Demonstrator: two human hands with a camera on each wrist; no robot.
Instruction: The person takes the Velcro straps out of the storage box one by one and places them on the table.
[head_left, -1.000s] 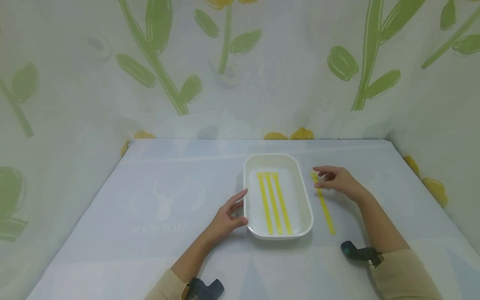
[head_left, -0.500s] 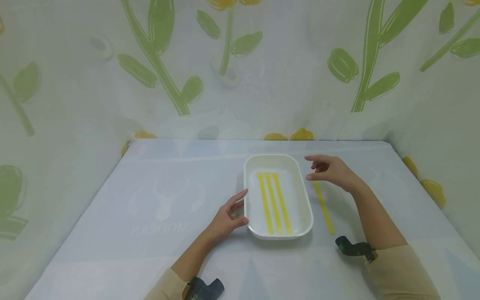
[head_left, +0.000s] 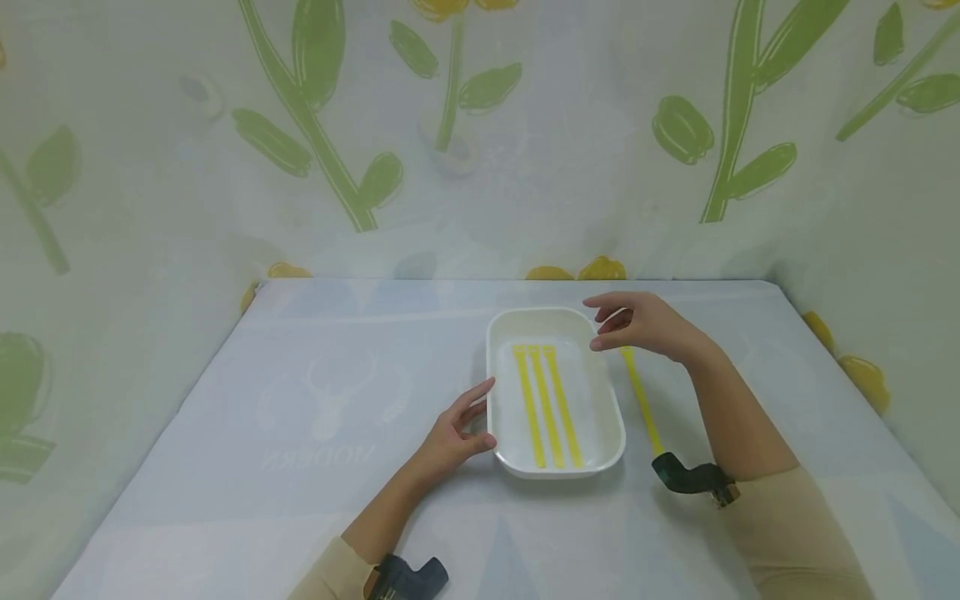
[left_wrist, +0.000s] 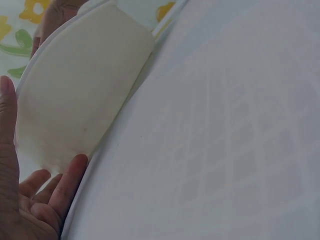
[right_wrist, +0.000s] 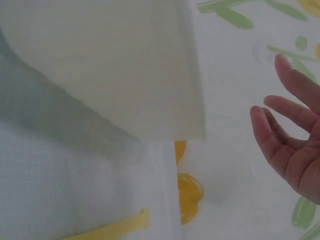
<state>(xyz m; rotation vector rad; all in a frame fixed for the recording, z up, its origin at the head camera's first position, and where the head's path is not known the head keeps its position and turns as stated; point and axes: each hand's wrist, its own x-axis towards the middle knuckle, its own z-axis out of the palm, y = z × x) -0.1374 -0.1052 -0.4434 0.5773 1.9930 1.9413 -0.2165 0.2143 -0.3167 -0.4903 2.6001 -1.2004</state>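
Note:
A white rectangular tray with rounded corners stands on the table, and three flat yellow strips with widened ends lie side by side in it. My left hand rests at the tray's left side, its fingertips against the outer wall in the left wrist view. Another yellow strip lies on the table to the right of the tray, partly hidden by the right wrist camera. My right hand hovers by the tray's far right corner, fingers loosely bent and nothing between them.
A pale printed cloth covers the table. Behind it hangs a backdrop with green leaves and yellow flowers. A dark camera on the right wrist sticks out over the near end of the loose strip.
My right hand has moved left and away from me, from the loose strip's far end to the tray's far right corner. That strip stays on the table; the left hand keeps its place.

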